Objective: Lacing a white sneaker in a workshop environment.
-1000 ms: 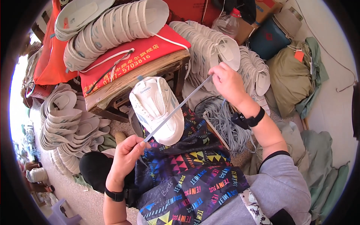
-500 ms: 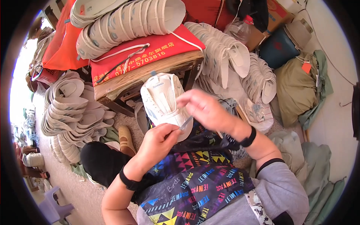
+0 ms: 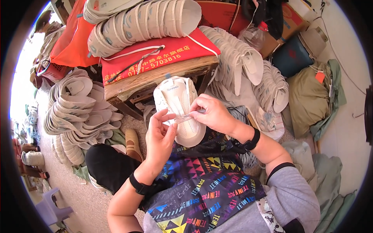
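Observation:
A cream-white shoe upper [image 3: 190,134] with mesh panels and a grey tab rests over my lap, its heel end against the wooden stool. Across its front stretches a flat grey strip [image 3: 186,116] that looks like a shoelace. The fingers of my right hand [image 3: 213,114] pinch this strip at the upper's right side. At the left side, my left hand [image 3: 159,134] has its thumb and fingers apart, with the fingertips close to the strip's other end. Whether they touch it I cannot tell.
A wooden stool [image 3: 155,75] stands ahead, with a red bag [image 3: 151,62] and a row of nested uppers [image 3: 143,25] on top. More stacked uppers [image 3: 70,112] lie at the left, others [image 3: 237,58] at the right. Grey laces [image 3: 239,112] hang beside my right wrist.
My right hand has come down from above the upper and now pinches the grey strip. My left hand's closed fingers have spread and moved up along the upper's left side.

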